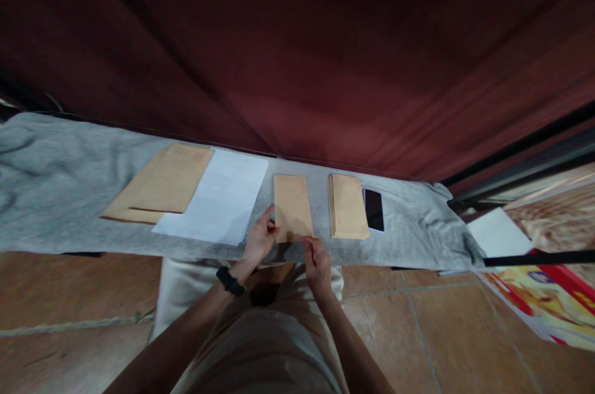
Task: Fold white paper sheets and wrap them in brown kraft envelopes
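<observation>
A small brown paper envelope [292,205] lies lengthwise in front of me on the grey cloth. My left hand [261,236], with a dark band on its wrist, is at the envelope's lower left corner, its fingers curled and the thumb against the edge. At the lower right corner, my right hand [318,262] pinches the near edge between thumb and fingers. To the right sits a stack of similar envelopes [349,207]. On the left, white paper sheets [227,196] lie partly under larger brown envelopes [174,177].
The grey cloth [409,214] covers a long narrow surface. A phone [374,209] with a dark screen lies against the envelope stack. Behind rises a dark red curtain [297,84]. At right are a dark metal frame [534,171] and a red and yellow box [548,301] near the tiled floor [385,326].
</observation>
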A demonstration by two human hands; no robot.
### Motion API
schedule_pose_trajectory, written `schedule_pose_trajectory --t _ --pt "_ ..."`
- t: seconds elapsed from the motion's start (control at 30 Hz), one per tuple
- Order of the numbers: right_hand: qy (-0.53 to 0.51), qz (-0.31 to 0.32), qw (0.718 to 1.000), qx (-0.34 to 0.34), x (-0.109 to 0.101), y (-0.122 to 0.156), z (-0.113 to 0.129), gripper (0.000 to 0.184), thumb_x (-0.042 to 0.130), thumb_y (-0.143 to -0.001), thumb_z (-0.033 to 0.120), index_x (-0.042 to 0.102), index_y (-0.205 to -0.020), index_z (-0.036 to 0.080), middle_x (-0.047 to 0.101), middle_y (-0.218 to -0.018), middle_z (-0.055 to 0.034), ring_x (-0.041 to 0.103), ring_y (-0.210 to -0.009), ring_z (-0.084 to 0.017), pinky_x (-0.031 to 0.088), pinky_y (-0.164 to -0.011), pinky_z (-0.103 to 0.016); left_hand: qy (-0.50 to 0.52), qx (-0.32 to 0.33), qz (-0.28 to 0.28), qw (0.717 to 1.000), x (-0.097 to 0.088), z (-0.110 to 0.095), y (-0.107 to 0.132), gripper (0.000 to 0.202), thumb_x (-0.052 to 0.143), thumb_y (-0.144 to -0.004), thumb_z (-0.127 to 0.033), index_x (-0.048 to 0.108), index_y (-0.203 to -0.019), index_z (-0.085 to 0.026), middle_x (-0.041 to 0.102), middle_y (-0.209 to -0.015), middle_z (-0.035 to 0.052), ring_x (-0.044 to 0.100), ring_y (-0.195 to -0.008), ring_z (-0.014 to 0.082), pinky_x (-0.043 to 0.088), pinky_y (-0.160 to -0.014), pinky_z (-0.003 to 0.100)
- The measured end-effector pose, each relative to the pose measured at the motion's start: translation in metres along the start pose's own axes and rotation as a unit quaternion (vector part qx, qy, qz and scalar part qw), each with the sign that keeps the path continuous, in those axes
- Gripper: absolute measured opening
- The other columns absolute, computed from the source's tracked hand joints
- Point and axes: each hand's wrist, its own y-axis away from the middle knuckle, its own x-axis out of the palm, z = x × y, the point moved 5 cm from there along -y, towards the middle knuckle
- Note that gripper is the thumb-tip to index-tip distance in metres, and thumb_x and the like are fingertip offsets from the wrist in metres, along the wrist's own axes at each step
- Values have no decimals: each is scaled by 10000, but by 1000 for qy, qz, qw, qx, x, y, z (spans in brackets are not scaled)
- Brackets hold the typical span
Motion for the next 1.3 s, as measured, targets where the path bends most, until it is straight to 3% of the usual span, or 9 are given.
schedule_pose_trajectory --t 0.1,0.27,0.37,0.5,0.6,0.83,1.07,1.3 --pt "183 13 969 -163 -8 4 11 346 456 -973 179 678 -1233 230 701 -1223 -95 625 -1179 -247 489 -1051 -447 -49 17 -2 999 -2 -1 2 683 575 -830 -188 432 -1497 -167 636 -715 -40 615 -606 149 505 -625 287" --pt "269 53 933 -232 -9 8 2 446 421 -972 91 601 -1349 249 656 -1317 -85 592 -1240 -229 486 -1059 -444 -191 88 -45 977 -9 -10 -1 448 547 -910 -229 597 -1351 -170 682 -857 33 663 -782 192 557 -776 342" --pt "263 60 933 -239 -10 9 -4 469 422 -969 98 563 -1388 255 634 -1354 -84 568 -1272 -234 468 -1084 -468 -252 204 -49 945 -5 -29 -12 373 453 -989 -285 637 -1301 -193 691 -1170 100 651 -1092 240 529 -991 407" --pt "248 71 936 -238 -10 9 -6 461 445 -959 120 554 -1387 253 622 -1372 -83 552 -1286 -243 460 -1087 -484 -341 310 19 887 15 -47 -43 476 364 -1024 -308 509 -1447 -145 501 -1527 129 417 -1443 258 364 -1194 465" --pt "244 70 939 -233 -11 8 -6 452 457 -949 117 570 -1364 254 632 -1359 -80 558 -1273 -243 460 -1081 -482 -414 311 50 854 30 -47 -73 545 362 -1022 -350 457 -1485 -80 440 -1572 166 348 -1492 272 282 -1236 468" --pt "253 65 940 -221 -9 6 -3 454 478 -925 102 589 -1344 239 648 -1326 -81 572 -1226 -233 459 -1064 -450 -471 309 89 822 50 -41 -106 603 318 -1033 -435 370 -1553 -135 356 -1629 111 281 -1527 234 172 -1264 435" --pt "259 71 939 -213 -8 6 -1 451 473 -920 100 590 -1337 227 644 -1320 -88 565 -1220 -237 453 -1054 -447 -457 337 114 815 56 -42 -109 579 303 -1035 -395 380 -1551 -143 374 -1620 109 271 -1529 227 119 -1264 439" --pt "260 68 939 -214 -8 7 0 470 473 -913 99 577 -1351 237 641 -1322 -85 569 -1227 -242 446 -1069 -462 -442 353 145 812 60 -39 -92 585 307 -1038 -411 371 -1554 -143 368 -1625 111 258 -1532 214 124 -1260 420"
